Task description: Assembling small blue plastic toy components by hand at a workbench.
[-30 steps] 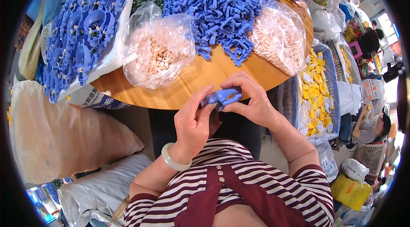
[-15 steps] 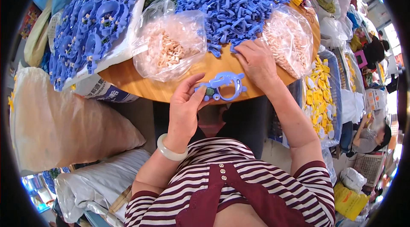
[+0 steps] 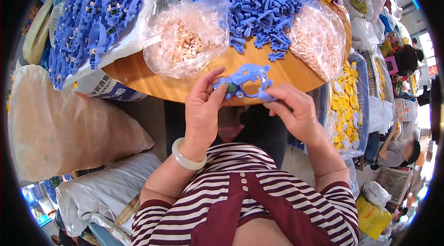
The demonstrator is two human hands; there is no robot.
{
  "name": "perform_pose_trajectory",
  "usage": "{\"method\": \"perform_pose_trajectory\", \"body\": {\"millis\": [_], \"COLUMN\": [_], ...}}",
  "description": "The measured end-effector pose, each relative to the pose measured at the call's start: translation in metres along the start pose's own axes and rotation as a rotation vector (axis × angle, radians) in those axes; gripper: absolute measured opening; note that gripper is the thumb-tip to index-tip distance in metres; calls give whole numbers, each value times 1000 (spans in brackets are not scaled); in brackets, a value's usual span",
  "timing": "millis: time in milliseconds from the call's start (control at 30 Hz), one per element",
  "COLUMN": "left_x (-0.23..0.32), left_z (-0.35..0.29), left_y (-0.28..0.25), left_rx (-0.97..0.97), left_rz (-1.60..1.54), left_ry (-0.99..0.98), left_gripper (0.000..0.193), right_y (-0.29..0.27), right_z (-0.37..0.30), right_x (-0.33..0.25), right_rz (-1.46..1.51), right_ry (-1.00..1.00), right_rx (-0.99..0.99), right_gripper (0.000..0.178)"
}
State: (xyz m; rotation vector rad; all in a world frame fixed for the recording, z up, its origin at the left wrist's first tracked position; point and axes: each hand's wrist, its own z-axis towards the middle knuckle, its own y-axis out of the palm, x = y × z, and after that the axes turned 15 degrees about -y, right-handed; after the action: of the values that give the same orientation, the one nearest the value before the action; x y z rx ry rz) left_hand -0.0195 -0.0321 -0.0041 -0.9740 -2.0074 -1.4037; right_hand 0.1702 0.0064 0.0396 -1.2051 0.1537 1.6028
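Observation:
My left hand (image 3: 203, 98) is closed on a blue plastic toy part (image 3: 246, 74) with a large ring and a dark green piece (image 3: 231, 88) set near the thumb. It is held just above the near edge of the round wooden table (image 3: 185, 86). Between the thumb and fingers of my right hand (image 3: 296, 107) is a small blue plastic piece (image 3: 266, 97), held against or right beside the ring's lower right side; whether they touch I cannot tell. Beyond both hands lies a heap of small blue plastic pieces (image 3: 254, 10).
Clear bags of pale pink pieces, a left bag (image 3: 185, 45) and a right bag (image 3: 319, 38), flank the heap. At the left, a white board (image 3: 122, 45) carries rows of blue ringed parts. A blue crate (image 3: 364, 102) of yellow and white pieces stands right. Large sacks (image 3: 69, 121) crowd the left.
My right hand has drawn back from the heap toward me, bringing a small blue piece to the ringed part. My left hand keeps its hold in nearly the same place.

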Motion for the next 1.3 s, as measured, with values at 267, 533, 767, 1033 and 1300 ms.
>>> {"method": "perform_pose_trajectory", "body": {"millis": [267,533,767,1033,1300], "left_x": [0,-2,-1,-2,-9], "left_z": [-3,-3,-6,-6,-4], "left_y": [1,2,4,5,4], "left_rx": [53,40,45,74,107], "left_rz": [131,149,224,316,399], "left_ry": [110,112,148,211,296], "left_gripper": [32,31,31,29,28], "right_y": [19,26,31,38,37], "right_z": [-7,-9,-13,-17,-19], "right_x": [0,12,11,9,12], "right_rz": [8,-132,-96,62,210], "right_ry": [87,-105,-47,191,339], "right_rx": [-20,-4,64,175,180], "right_gripper": [17,22,20,17,17]}}
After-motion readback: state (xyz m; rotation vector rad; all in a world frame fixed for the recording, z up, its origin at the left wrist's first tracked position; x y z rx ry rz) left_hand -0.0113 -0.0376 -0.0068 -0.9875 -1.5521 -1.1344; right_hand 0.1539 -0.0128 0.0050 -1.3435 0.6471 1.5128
